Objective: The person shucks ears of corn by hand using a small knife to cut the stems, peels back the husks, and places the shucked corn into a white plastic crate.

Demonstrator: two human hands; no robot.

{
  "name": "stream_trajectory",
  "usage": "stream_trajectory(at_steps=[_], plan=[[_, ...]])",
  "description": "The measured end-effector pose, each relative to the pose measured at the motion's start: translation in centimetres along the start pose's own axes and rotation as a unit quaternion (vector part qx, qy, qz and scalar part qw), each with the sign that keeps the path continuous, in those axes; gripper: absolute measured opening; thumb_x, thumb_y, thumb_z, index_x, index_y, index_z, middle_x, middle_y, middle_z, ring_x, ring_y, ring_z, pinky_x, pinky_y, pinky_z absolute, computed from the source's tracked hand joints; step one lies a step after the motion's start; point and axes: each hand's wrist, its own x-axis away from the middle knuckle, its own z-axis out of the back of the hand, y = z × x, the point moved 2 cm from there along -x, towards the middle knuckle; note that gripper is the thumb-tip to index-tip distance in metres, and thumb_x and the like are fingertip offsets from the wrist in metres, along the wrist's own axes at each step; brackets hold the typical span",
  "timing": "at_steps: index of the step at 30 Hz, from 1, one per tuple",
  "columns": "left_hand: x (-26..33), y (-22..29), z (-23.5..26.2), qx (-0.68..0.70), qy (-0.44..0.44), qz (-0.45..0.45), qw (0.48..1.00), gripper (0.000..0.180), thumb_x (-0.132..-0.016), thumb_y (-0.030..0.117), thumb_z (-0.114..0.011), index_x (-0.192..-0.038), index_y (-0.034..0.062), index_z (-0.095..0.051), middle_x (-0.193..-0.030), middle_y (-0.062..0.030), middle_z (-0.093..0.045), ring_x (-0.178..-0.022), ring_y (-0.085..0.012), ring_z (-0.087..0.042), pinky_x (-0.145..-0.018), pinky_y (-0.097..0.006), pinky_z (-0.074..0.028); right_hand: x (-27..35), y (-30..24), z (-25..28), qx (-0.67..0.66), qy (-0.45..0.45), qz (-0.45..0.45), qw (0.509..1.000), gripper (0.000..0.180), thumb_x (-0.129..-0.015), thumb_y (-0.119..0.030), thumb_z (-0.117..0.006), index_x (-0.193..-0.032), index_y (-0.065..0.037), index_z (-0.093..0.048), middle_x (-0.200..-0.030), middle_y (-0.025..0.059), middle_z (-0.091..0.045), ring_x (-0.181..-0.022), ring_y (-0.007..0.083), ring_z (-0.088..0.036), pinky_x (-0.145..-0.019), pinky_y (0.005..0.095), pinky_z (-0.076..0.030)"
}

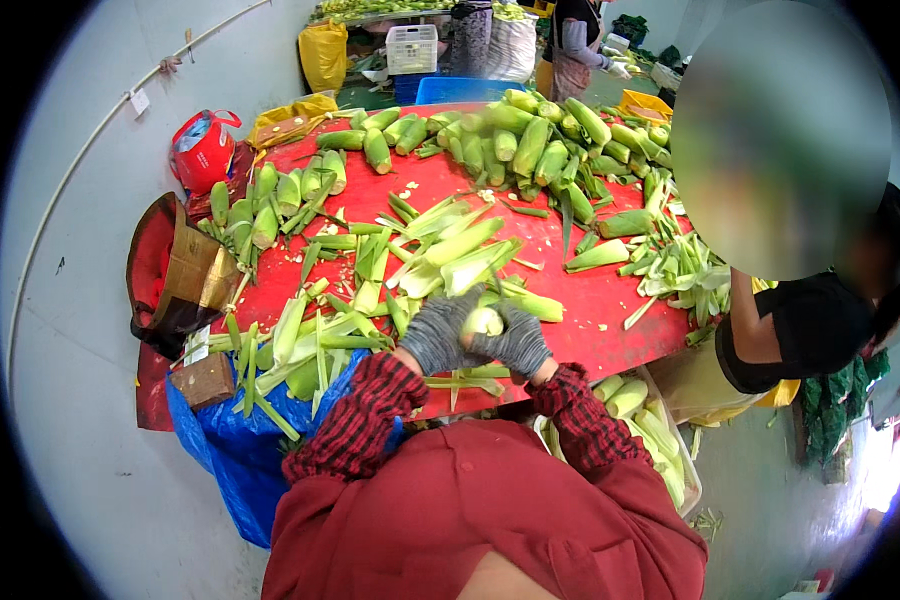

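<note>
An ear of corn (484, 321), its pale cut end turned toward me, is held low over the near edge of the red table (590, 350). My left hand (437, 334), in a grey knit glove, is closed round its left side. From the right, my right hand (517, 343), gloved alike, grips the same ear near that end. Just beyond my hands lie loosened green husks (455, 250). The ear's far part is hidden behind my fingers and the husk leaves.
Unhusked corn (530, 140) is heaped along the table's far side. Husk scraps (300, 350) hang over a blue plastic bag (230, 450) at left, beside a brown block (203, 382). A white crate (692, 480) of corn stands right of me. A co-worker (810, 330) is at the right edge.
</note>
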Motion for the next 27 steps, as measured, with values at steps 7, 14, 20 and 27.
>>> stream_trajectory(at_steps=[7, 14, 20, 27], plan=[[3.1, -1.2, -3.3, 0.239, 0.085, 0.105, 0.962, 0.071, -0.056, 0.034, -0.081, -0.113, 0.0049, -0.05, -0.099, -0.0133, -0.06, -0.091, -0.0241, -0.06, -0.081, -0.034, -0.048, 6.3, 2.1, -0.2, -0.057, 0.034, -0.023, 0.998, 0.039, -0.078, -0.025, -0.062, -0.109, -0.001, -0.057, -0.081, 0.0149, -0.062, -0.071, 0.0218, -0.062, -0.064, 0.0342, -0.049], [3.5, 1.4, -1.5, 0.31, -0.005, 0.086, 0.947, 0.067, -0.056, 0.034, -0.08, -0.108, 0.0025, -0.052, -0.098, -0.0112, -0.061, -0.089, -0.022, -0.061, -0.079, -0.032, -0.049, 3.3, -2.1, 1.6, 0.351, -0.223, -0.006, 0.909, 0.058, -0.078, -0.02, -0.055, -0.131, -0.007, -0.034, -0.104, 0.0179, -0.058, -0.073, 0.0331, -0.062, -0.059, 0.0432, -0.049], [3.9, 0.2, -2.2, 0.21, 0.015, 0.043, 0.977, 0.066, -0.056, 0.033, -0.08, -0.107, 0.0026, -0.052, -0.095, -0.0105, -0.06, -0.087, -0.0212, -0.061, -0.077, -0.031, -0.05, 2.8, -2.4, 1.6, 0.33, -0.197, 0.073, 0.92, 0.055, -0.08, -0.018, -0.05, -0.131, -0.009, -0.034, -0.1, 0.017, -0.06, -0.067, 0.032, -0.062, -0.055, 0.0425, -0.048], [4.6, -0.5, -2.0, 0.303, 0.038, 0.042, 0.951, 0.065, -0.058, 0.035, -0.079, -0.107, 0.0035, -0.052, -0.096, -0.0122, -0.061, -0.089, -0.0248, -0.061, -0.08, -0.033, -0.049, 2.1, -2.2, 1.2, 0.305, -0.191, 0.077, 0.93, 0.056, -0.078, -0.019, -0.051, -0.131, -0.008, -0.035, -0.094, 0.0163, -0.061, -0.065, 0.0304, -0.062, -0.054, 0.0417, -0.048]])
